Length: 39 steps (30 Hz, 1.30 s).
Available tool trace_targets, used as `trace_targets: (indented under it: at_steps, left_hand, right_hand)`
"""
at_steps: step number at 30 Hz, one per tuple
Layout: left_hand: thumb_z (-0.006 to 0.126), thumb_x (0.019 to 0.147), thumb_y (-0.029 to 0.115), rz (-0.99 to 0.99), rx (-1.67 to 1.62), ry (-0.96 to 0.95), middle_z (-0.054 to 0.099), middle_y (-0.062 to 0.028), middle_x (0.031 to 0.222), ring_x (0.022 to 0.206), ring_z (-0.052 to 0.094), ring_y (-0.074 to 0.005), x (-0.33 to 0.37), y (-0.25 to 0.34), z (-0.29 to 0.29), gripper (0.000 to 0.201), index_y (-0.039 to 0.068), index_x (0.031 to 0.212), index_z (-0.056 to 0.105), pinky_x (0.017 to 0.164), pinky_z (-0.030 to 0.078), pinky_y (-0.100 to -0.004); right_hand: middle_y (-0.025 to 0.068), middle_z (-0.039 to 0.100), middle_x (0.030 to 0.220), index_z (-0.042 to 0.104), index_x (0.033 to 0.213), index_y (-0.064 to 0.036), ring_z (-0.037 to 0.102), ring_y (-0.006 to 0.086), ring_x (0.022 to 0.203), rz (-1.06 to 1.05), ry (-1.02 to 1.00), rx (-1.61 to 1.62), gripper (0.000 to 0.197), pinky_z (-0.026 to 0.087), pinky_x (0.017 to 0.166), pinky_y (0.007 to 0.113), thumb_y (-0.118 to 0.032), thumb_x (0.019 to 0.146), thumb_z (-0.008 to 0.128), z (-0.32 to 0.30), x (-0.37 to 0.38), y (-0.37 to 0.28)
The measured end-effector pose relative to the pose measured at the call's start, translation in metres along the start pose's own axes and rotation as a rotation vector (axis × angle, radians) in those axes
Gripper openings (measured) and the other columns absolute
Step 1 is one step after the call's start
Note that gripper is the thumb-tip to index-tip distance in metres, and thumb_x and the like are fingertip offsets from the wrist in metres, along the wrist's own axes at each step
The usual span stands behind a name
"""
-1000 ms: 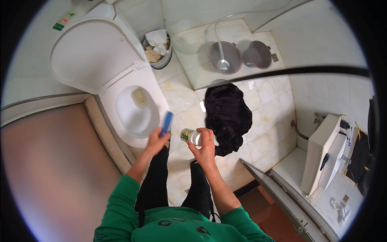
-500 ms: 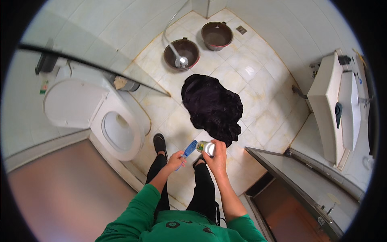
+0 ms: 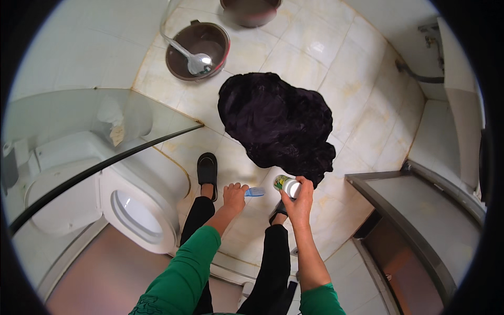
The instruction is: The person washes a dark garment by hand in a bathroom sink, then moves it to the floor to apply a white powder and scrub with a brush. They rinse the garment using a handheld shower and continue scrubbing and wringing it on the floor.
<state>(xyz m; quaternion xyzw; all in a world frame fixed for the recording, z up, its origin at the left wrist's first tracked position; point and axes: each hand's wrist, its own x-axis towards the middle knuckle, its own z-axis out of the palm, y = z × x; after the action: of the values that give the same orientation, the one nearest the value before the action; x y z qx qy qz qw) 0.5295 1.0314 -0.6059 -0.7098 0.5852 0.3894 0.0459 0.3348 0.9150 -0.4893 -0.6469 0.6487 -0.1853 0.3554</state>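
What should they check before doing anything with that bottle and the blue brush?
1. Right hand has a firm hold on the small white-capped bottle: ok.
2. Left hand holds the blue brush: ok, only its tip shows.
3. Bottle cap on or off: cannot tell, it looks capped.
4. Dark cloth lies flat on the tiled floor just ahead of the hands: ok.
5. Floor dry enough to stand safely: cannot tell.
6. Brown basin with the ladle stands apart from the cloth: ok.
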Motion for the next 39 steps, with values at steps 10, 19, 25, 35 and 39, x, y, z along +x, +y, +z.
trace_targets:
  at_steps: [10,19,25,35,39]
  left_hand:
    - [0.069,0.074,0.005,0.166,0.004,-0.053,0.060,-0.0087,0.105,0.110,0.053,-0.0282,0.083,-0.071,0.089,0.046,0.015,0.119,0.066,0.101,0.035,-0.0450]
    - [0.086,0.068,0.021,0.068,-0.516,0.398,0.054,-0.0150,0.129,0.123,0.051,-0.0354,0.081,-0.039,0.034,0.083,0.011,0.138,0.044,0.108,0.037,-0.0478]
    - [0.085,0.065,0.013,0.120,-0.660,0.400,0.059,-0.0135,0.118,0.108,0.059,-0.0332,0.075,-0.019,-0.007,0.063,0.008,0.120,0.054,0.092,0.049,-0.0384]
    - [0.080,0.066,0.006,0.170,-0.694,0.413,0.061,-0.0107,0.105,0.101,0.058,-0.0323,0.073,0.015,-0.018,0.046,0.007,0.107,0.059,0.089,0.048,-0.0393]
    - [0.080,0.067,0.005,0.294,-0.757,0.212,0.063,-0.0085,0.101,0.096,0.060,-0.0298,0.084,0.000,-0.026,0.043,0.007,0.106,0.061,0.085,0.049,-0.0367]
  right_hand:
    - [0.0166,0.055,0.113,0.051,0.117,-0.0014,0.054,0.0372,0.106,-0.069,-0.092,0.027,0.057,0.045,0.092,0.044,-0.006,0.069,0.083,0.158,0.039,0.049]
    - [0.0186,0.055,0.114,0.054,0.116,-0.0012,0.054,0.0385,0.108,-0.127,-0.232,0.096,0.056,0.048,0.092,0.044,-0.007,0.069,0.083,0.158,0.043,0.026]
    - [0.0176,0.063,0.104,0.061,0.114,-0.0028,0.066,0.0355,0.089,-0.171,-0.195,-0.027,0.049,0.055,0.072,0.040,-0.034,0.081,0.080,0.113,0.035,-0.003]
    - [0.0129,0.064,0.082,0.061,0.110,-0.0022,0.065,0.0308,0.072,-0.274,-0.128,-0.248,0.043,0.054,0.059,0.038,-0.033,0.084,0.076,0.095,0.038,0.007]
    - [0.0136,0.059,0.100,0.059,0.116,-0.0034,0.061,0.0316,0.086,-0.337,-0.247,-0.220,0.043,0.055,0.066,0.038,-0.021,0.081,0.077,0.086,0.036,0.012]
